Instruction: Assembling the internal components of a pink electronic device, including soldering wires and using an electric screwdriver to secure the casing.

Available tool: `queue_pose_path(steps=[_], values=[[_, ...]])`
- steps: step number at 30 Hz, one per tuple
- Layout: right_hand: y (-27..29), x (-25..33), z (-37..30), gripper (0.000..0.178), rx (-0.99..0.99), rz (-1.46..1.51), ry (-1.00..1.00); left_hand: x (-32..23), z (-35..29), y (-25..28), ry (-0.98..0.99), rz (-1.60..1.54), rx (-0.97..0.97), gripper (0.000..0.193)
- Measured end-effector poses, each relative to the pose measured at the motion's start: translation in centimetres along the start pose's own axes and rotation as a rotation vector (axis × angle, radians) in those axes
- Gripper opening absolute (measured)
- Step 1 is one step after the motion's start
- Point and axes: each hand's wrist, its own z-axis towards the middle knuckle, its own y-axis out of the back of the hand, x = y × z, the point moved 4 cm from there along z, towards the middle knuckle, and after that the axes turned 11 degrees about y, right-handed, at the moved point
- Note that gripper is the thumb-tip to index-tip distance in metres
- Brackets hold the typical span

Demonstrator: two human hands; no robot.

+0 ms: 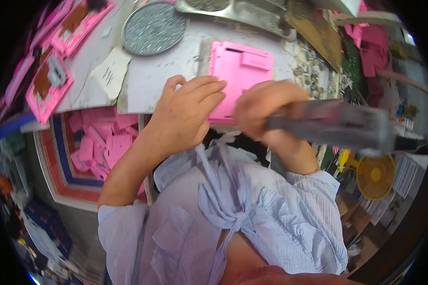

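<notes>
A pink plastic panel (242,61) with a raised block near its far end lies on the white worktable in front of me. My left hand (190,107) rests along the panel's left edge. Its fingers stretch out over that edge, fingertips touching the pink surface. Above the panel's right side, my right hand (271,109) is wrapped round a dark grey electric screwdriver (333,124). The tool is smeared by motion and its body points to the right, with a black cord at the rear end. Its tip is hidden by my right hand.
A round dish (154,28) of small screws and a metal tray (257,14) stand at the back. Loose small parts (309,66) lie to the right. Assembled pink panels (50,88) sit far left, above a striped bin (64,175) of pink parts. A yellow fan (375,176) stands lower right.
</notes>
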Motion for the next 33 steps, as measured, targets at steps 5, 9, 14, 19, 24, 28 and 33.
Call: queue_pose_path(steps=[5, 9, 14, 19, 24, 28, 33], values=[[8.5, 4.2, -1.0, 0.021, -0.318, -0.025, 0.080, -2.9, 4.6, -1.9, -0.129, -0.140, -0.155, 0.038], [11.1, 1.1, -4.4, 0.017, -0.492, -0.014, 0.069, -3.4, 5.8, -4.3, -0.098, -0.018, -0.132, 0.037], [10.8, 0.6, -3.7, 0.017, -0.506, 0.134, 0.096, -3.3, 5.5, -4.5, -0.062, 0.011, -0.104, 0.038], [10.2, -1.2, -4.7, 0.020, -0.383, -0.144, -0.042, -3.4, 5.6, -4.4, -0.050, 0.020, -0.099, 0.037], [8.9, 3.5, -5.5, 0.023, -0.492, 0.121, -0.122, -3.2, 5.5, -4.5, -0.047, 0.026, -0.102, 0.037], [7.4, 4.6, -6.5, 0.028, -0.456, 0.014, -0.170, -3.4, 5.6, -4.6, -0.054, 0.015, -0.127, 0.035], [6.6, 1.8, -8.4, 0.029, -0.388, -0.172, -0.159, -2.9, 6.1, -4.5, 0.000, -0.095, -0.132, 0.035]])
